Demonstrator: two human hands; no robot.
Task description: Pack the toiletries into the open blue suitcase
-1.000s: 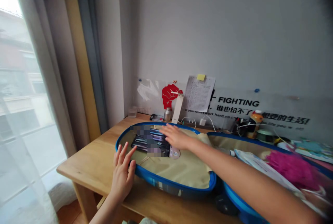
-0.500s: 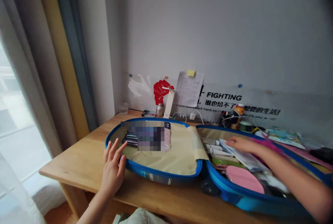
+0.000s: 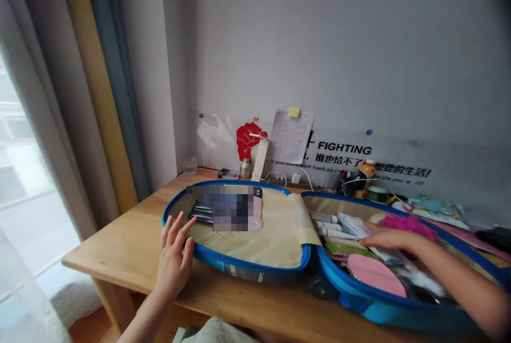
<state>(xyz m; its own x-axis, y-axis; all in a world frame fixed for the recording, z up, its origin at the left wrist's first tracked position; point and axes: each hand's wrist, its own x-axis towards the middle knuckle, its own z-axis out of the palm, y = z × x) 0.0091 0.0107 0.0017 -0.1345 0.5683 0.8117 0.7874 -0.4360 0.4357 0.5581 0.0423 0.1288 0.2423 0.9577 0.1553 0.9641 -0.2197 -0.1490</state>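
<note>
A blue suitcase (image 3: 239, 264) lies open on the wooden desk, its two halves side by side. My left hand (image 3: 173, 258) is open, fingers spread at the left rim of the left half. Inside that half is a dark and pink flat item (image 3: 257, 210), largely blurred out. Over the packed right half, my right hand (image 3: 385, 237) closes around a white and pale blue plastic packet (image 3: 351, 224), its far fingers hidden. White tubes (image 3: 329, 223) lie to the left of this hand. A pink oval item (image 3: 376, 275) sits nearer me, and a magenta mesh puff (image 3: 409, 224) lies behind the wrist.
Behind the suitcase stand a metal bottle (image 3: 245, 167), a tall white box (image 3: 260, 159), a white charger (image 3: 296, 177) with cables and an orange-labelled bottle (image 3: 364, 178). Papers and bags crowd the right rear. Curtains (image 3: 115, 82) hang at the left by the window.
My right hand has shifted right and towards me along the packet, from its far left end to nearer its middle. More of the magenta puff now shows. My left hand stays put.
</note>
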